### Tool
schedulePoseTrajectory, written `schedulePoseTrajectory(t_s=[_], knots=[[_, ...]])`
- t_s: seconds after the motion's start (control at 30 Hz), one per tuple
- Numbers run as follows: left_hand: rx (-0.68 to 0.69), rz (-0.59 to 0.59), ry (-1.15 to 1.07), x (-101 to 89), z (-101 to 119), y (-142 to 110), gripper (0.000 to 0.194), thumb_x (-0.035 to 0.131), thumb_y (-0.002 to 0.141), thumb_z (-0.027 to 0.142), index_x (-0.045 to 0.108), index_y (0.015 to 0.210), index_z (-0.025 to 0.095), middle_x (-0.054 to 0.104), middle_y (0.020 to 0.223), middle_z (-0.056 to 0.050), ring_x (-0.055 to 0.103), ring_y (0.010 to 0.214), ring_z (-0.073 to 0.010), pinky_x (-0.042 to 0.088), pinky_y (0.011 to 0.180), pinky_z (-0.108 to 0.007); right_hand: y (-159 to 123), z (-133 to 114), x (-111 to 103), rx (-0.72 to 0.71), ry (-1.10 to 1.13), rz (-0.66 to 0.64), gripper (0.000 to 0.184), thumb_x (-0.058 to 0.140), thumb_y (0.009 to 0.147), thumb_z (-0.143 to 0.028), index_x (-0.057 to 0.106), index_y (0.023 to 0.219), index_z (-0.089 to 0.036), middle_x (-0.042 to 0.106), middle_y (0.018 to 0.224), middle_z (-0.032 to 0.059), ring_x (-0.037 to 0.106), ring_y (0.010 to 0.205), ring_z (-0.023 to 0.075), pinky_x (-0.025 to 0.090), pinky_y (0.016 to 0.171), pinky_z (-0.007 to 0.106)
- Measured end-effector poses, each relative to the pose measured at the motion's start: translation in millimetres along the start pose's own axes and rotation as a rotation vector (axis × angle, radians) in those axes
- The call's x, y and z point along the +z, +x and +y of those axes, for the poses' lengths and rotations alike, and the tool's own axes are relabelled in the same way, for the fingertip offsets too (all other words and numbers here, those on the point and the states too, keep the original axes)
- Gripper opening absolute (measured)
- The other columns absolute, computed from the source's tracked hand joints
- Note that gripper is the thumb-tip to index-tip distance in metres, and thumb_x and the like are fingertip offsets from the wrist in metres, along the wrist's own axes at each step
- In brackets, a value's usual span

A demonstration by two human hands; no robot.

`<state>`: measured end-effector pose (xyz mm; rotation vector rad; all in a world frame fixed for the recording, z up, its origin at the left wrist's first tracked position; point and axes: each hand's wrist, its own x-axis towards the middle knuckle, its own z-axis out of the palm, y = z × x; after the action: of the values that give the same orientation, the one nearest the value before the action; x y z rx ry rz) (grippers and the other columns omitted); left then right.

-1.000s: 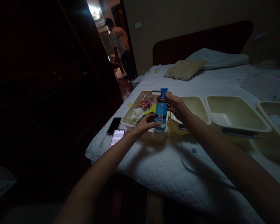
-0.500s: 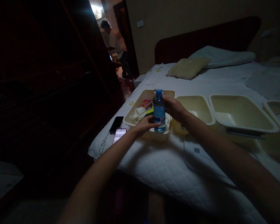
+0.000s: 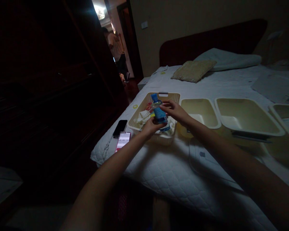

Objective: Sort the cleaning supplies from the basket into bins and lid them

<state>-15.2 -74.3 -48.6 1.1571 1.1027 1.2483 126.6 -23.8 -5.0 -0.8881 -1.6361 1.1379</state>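
A clear blue bottle point(image 3: 160, 114) with a blue cap is held tilted over a cream perforated basket point(image 3: 132, 123), its cap leaning to the left. My left hand point(image 3: 151, 127) grips the bottle low down on its left side. On the upper right side, the fingers of my right hand point(image 3: 174, 110) are closed against the bottle near its shoulder. Inside the basket lie a pale cloth point(image 3: 142, 118), a red patterned item point(image 3: 149, 107) and something yellow, partly hidden by the bottle and my hands.
Right of the basket stand cream bins point(image 3: 203, 112), point(image 3: 245, 112) on the white bed point(image 3: 144, 166). A clear lid point(image 3: 207, 163) lies in front of them. Left are a black phone point(image 3: 120, 128) and a lit phone point(image 3: 123, 141). Another person point(image 3: 117, 48) is beyond the doorway.
The bottle has gone from upright to tilted, its cap moving left. Both hands still hold it. The person in the doorway has moved left and farther away.
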Motion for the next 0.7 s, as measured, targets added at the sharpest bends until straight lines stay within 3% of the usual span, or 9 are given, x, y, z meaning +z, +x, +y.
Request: schedulePoseTrajectory(t_s=[0.13,0.3,0.5,0.7], knots=[[0.036,0.054,0.159,7.3,-7,1,0.037,0.086,0.054,0.021,0.064,0.083,0.011,0.069,0.082,-0.006,0.063,0.074,-0.0164,0.050,0.075,-0.032,5,17,4,-0.035,-0.086,0.125,0.059,0.079,0.058,-0.052,0.052,0.100,-0.021,0.063,0.104,0.0095,0.059,0.098,0.0263,0.050,0.086,0.046],[0.080,0.079,0.229,8.6,-5,-2,0.040,0.086,0.056,0.031,0.061,0.082,0.013,0.065,0.078,-0.003,0.061,0.073,-0.0153,0.048,0.076,-0.031,3,13,-4,0.057,0.112,0.164,0.052,0.080,0.058,-0.045,0.056,0.097,-0.021,0.065,0.098,0.0066,0.061,0.097,0.0243,0.050,0.089,0.044],[-0.010,-0.011,-0.009,-0.3,6,-6,0.048,0.086,0.056,0.041,0.063,0.091,0.016,0.066,0.095,-0.003,0.063,0.091,-0.0169,0.047,0.087,-0.035,-3,-3,-11,0.174,0.552,-0.063,0.033,0.075,0.067,-0.032,0.064,0.095,-0.019,0.070,0.100,0.0071,0.066,0.093,0.0220,0.050,0.094,0.042],[-0.101,-0.234,-0.162,-11.4,16,-10,0.053,0.089,0.055,0.037,0.071,0.100,0.015,0.071,0.103,-0.009,0.065,0.099,-0.0223,0.044,0.098,-0.041,-9,-19,-2,0.091,0.598,-0.230,0.023,0.068,0.076,-0.029,0.067,0.097,-0.018,0.072,0.096,0.0070,0.067,0.093,0.0219,0.048,0.100,0.044]])
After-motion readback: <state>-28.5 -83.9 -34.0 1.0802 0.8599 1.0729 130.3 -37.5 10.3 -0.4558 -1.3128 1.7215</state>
